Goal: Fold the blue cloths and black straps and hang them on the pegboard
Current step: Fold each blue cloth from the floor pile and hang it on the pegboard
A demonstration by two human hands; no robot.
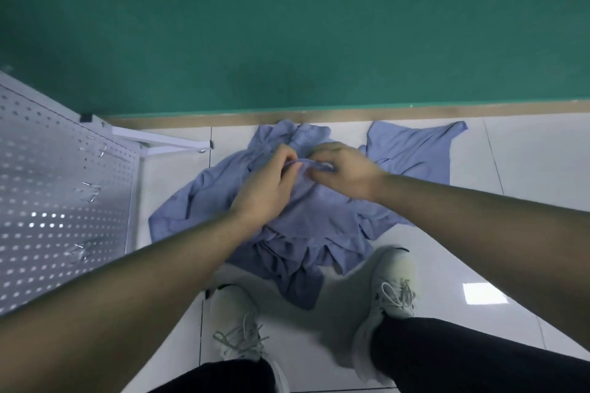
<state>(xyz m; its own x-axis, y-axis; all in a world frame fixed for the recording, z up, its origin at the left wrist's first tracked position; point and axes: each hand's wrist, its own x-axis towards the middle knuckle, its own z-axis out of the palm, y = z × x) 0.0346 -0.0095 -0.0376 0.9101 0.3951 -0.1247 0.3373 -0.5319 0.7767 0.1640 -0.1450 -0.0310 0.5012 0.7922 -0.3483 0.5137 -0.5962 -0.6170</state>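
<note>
**Now gathering the first blue cloth's edge**

Down on the white tiled floor, a rumpled heap of pale blue fabric cloths lies between the person's white laced trainers and the far green wall. Both hands work at the heap's far part: the left hand and the right hand each pinch a thin blue hem stretched between them. I'd say the fold is only starting. To do it well, keep that edge taut, lift it free of the pile, and match corners before creasing. The grey perforated metal pegboard stands at left, its hooks bare; no black straps are visible.
</note>
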